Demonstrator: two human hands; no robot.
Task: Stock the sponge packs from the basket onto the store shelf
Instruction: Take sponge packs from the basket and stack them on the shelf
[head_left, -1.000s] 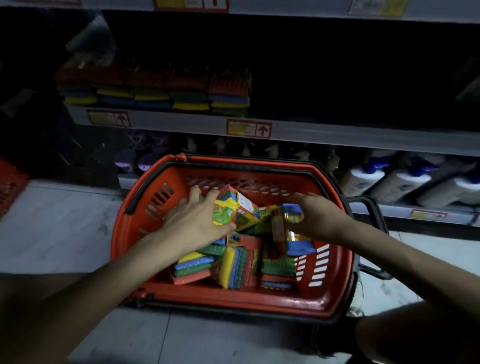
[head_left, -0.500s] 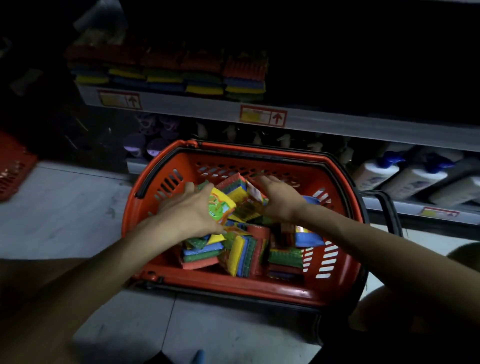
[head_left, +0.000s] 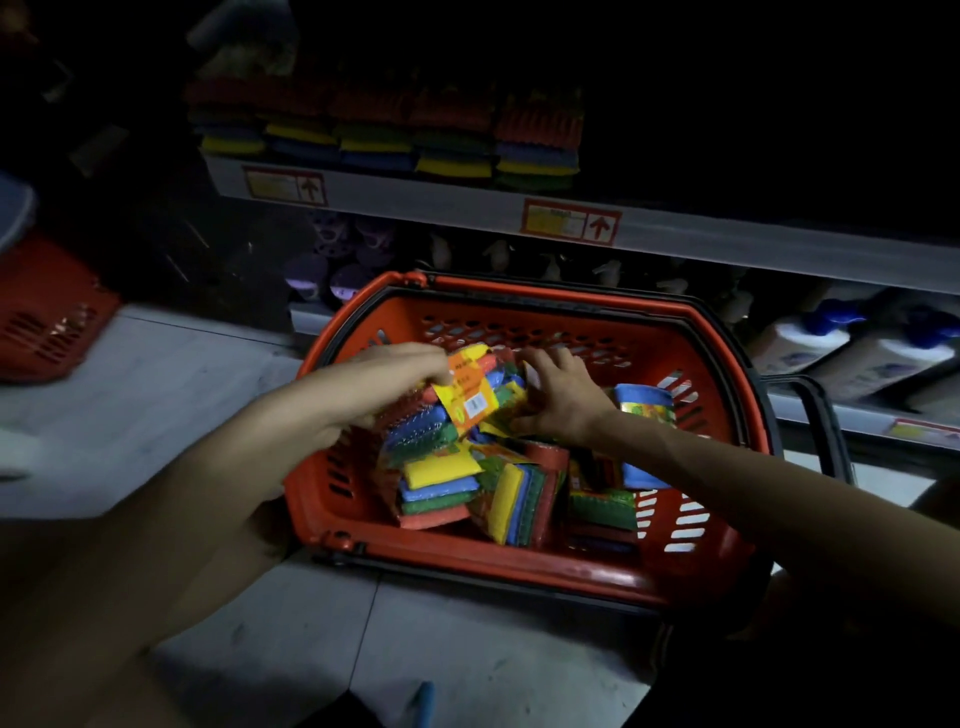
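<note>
dim store aisle, pale tiled floor (head_left: 156, 405), with the red basket (head_left: 519, 564) set down on it just in front of the store shelf (head_left: 441, 200). a row of sponge packs (head_left: 395, 140) is already stacked at the left end of that shelf, and the stretch to the right of the row is too dark to read. a second red basket (head_left: 47, 312) sits off to the left, and white bottles (head_left: 810, 343) lie on the lowest tier at the right. a second ago the two hands worked apart: the left on a pack near the basket's middle, the right over at a blue-topped pack (head_left: 641, 400) by the right wall. since then the right one has let that pack be and crossed over, and both have closed on one held bundle (head_left: 467, 402). it has turned so its orange and yellow label with the barcode faces up, and it sits high by the basket's far wall, above the loose packs (head_left: 441, 478). the left grip (head_left: 384, 382) has its fingers curled and pinches the bundle's left edge at the label. the right grip (head_left: 563, 402) is arched over the right side, fingers bent down onto it. how many packs are in the bundle i cannot tell. my read is that gathering is about done and the lift to the shelf comes next. the job is far from over, since the basket still holds plenty of packs. a loosely clasped stack of slick wrappers could slip apart on the way up.
</note>
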